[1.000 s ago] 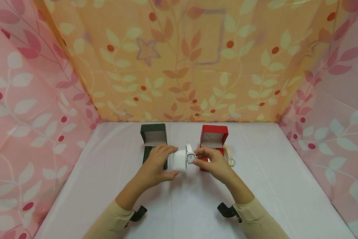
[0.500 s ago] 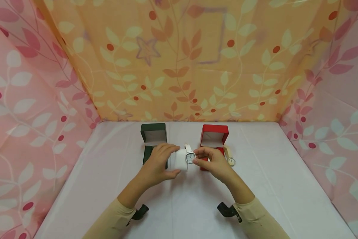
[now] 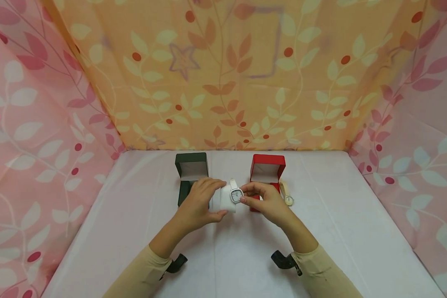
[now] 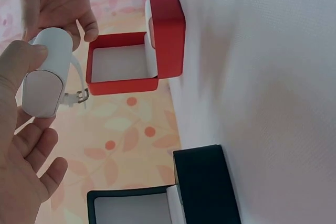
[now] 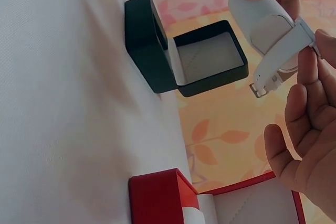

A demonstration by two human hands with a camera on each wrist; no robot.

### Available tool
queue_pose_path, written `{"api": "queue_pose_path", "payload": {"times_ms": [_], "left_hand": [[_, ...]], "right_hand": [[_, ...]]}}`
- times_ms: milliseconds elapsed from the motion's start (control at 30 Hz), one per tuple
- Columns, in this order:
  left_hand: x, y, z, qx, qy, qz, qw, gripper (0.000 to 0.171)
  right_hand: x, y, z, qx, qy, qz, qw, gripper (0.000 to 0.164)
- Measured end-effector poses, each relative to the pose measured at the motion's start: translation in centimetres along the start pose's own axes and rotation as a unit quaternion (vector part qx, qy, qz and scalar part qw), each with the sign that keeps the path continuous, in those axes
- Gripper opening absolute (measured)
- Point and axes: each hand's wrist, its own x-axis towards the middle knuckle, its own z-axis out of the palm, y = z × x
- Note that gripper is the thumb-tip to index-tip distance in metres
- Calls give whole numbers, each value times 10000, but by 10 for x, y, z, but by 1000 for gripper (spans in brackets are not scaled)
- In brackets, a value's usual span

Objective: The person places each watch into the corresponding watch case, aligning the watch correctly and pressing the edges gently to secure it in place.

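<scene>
In the head view my left hand [image 3: 198, 203] grips a white watch cushion [image 3: 226, 199] between thumb and fingers. My right hand [image 3: 263, 199] pinches a white wristwatch [image 3: 236, 195] by its case, right at the cushion's right end. The left wrist view shows the cushion [image 4: 43, 93] end-on, with the thumb over its top. In the right wrist view the watch's white strap [image 5: 283, 50] curves round the near end of the cushion. Its metal buckle [image 5: 258, 91] hangs loose below, unfastened.
Behind my left hand stands a green watch box [image 3: 191, 159] with its lid up. A red watch box [image 3: 269, 159], also with raised lid, is behind my right hand. A cream-strapped wristwatch [image 3: 288, 200] lies right of it on the white tabletop [image 3: 223, 256].
The cushion in my left hand has moved slightly right, and the watch in my right hand slightly left. The watch now overlaps the cushion's end. Both boxes stay put.
</scene>
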Motion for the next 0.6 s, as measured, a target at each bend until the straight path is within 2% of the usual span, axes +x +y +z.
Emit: {"api": "queue_pose_path", "payload": {"times_ms": [300, 500, 600], "left_hand": [[1, 0, 0, -80, 174, -55, 9998, 78], [0, -2, 2, -148, 319, -96, 9993, 77], [-1, -3, 3, -240, 360, -138, 9990, 76]], "right_hand": [[2, 6, 5, -559, 489, -390, 9965, 22], [2, 4, 9, -1295, 918, -1040, 9818, 16], [2, 4, 10, -1527, 917, -1366, 9745, 18]]}}
